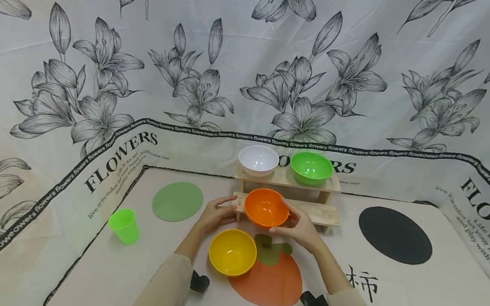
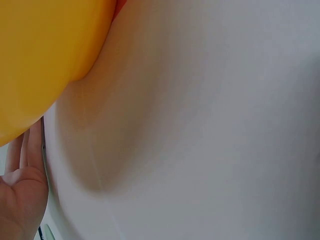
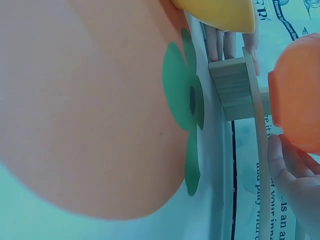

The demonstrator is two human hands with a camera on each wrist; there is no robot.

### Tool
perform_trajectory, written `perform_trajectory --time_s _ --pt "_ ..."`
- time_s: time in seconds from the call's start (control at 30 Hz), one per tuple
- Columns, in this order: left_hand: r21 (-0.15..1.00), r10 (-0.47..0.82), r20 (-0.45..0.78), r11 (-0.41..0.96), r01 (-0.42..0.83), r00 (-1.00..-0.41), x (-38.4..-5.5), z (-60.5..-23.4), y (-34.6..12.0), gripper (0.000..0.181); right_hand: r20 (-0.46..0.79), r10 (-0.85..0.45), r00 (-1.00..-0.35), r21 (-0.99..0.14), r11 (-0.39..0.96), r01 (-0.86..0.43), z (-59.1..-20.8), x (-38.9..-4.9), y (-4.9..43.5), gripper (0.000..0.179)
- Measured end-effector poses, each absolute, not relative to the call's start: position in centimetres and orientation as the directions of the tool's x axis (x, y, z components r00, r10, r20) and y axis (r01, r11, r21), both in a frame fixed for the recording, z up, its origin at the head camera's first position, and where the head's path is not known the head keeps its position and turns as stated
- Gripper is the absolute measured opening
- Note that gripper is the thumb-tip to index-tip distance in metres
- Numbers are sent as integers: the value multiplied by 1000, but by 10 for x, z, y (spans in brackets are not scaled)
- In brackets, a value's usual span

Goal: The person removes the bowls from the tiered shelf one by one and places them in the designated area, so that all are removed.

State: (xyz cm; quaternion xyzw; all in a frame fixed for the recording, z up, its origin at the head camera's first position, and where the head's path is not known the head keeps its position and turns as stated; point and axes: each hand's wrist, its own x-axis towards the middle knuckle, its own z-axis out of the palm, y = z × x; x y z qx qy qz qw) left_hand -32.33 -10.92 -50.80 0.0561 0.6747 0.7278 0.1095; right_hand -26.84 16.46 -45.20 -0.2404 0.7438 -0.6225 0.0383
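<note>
My right hand (image 1: 302,226) grips an orange bowl (image 1: 266,207) by its right side. The bowl is in front of the lower step of a wooden two-step stand (image 1: 317,213); in the right wrist view the orange bowl (image 3: 300,95) appears raised above that step. My left hand (image 1: 217,216) is at the stand's left end, fingers extended; whether they touch the wood I cannot tell. Closer to me is a yellow bowl (image 1: 232,252), beside my left wrist. In the left wrist view this yellow bowl (image 2: 45,55) partly hides the left fingers.
A white bowl (image 1: 258,160) and a green bowl (image 1: 311,168) sit on the stand's upper step. At left are a green cup (image 1: 124,226) and a green round mat (image 1: 177,201). A black round mat (image 1: 395,235) lies at right, a persimmon-shaped print (image 1: 269,285) in front.
</note>
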Motion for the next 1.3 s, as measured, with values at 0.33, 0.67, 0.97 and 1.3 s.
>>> perform_trajectory --time_s 0.33,0.67,0.97,1.3 --pt "993 230 -75 -71 -94 -970 -324 -508 -109 46 225 -395 -890 -949 118 -293 -452 -256 176 85" --pt "991 246 -76 -90 -101 -966 -324 -508 -109 48 229 -408 -884 -951 99 -292 -455 -246 182 86" --pt "990 272 -88 -83 -114 -958 -311 -488 -110 49 217 -415 -883 -943 146 -300 -459 -233 190 83" --pt "990 273 -91 -75 -115 -958 -308 -484 -110 49 200 -475 -857 -947 130 -294 -462 -222 198 82"
